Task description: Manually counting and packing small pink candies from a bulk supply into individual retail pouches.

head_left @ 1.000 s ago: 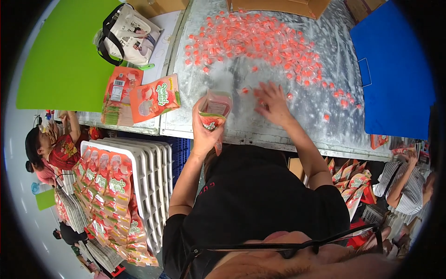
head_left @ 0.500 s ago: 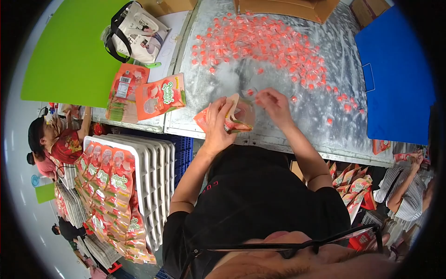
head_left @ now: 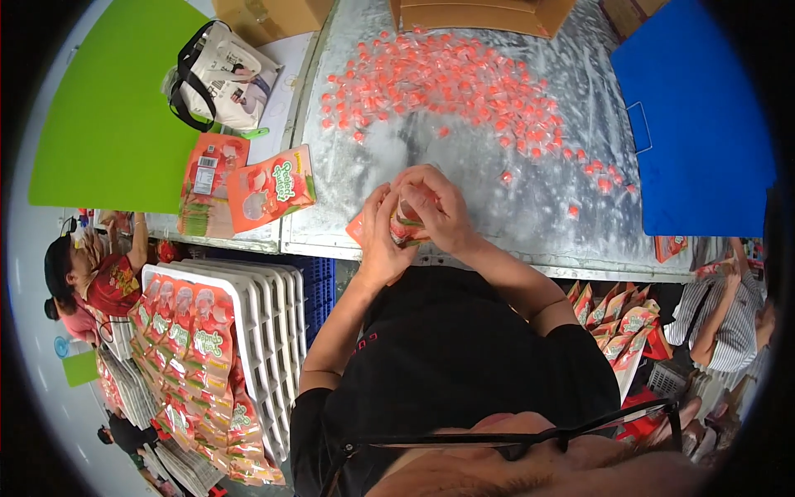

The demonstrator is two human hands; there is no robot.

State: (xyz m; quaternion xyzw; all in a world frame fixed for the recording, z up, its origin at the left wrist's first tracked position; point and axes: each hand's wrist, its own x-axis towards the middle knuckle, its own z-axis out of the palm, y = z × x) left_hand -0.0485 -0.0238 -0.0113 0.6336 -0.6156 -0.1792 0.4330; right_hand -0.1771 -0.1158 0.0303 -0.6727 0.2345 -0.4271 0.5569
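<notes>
Two hands meet at the near edge of the counter [head_left: 464,178], both closed on one orange pouch [head_left: 396,228]. The left hand [head_left: 383,236] wraps the pouch from the left side, its grip shut around the lower corner, while the right hand [head_left: 437,207] curls over the top of the pouch with its fingers pinched down on it. The pouch sits between the palms, just above the counter's front lip, and only its orange edges and a bit of green show past the fingers.

Left of the hands, two more orange pouches [head_left: 269,186] lie flat on the counter, overlapping each other. Below them, off the counter, a white tray stack [head_left: 265,298] stands beside a long row of filled pouches [head_left: 195,348].

Farther up the silvery counter, many small pink candies [head_left: 447,79] spread in a loose heap, with a few strays [head_left: 571,211] lying well apart toward the right. A blue board [head_left: 696,116] covers the right end of the counter, and a green board [head_left: 108,108] lies at the far left. A white bag with black straps [head_left: 224,74] rests near the green board, and a cardboard box [head_left: 480,12] stands at the far edge beyond the candies.
</notes>
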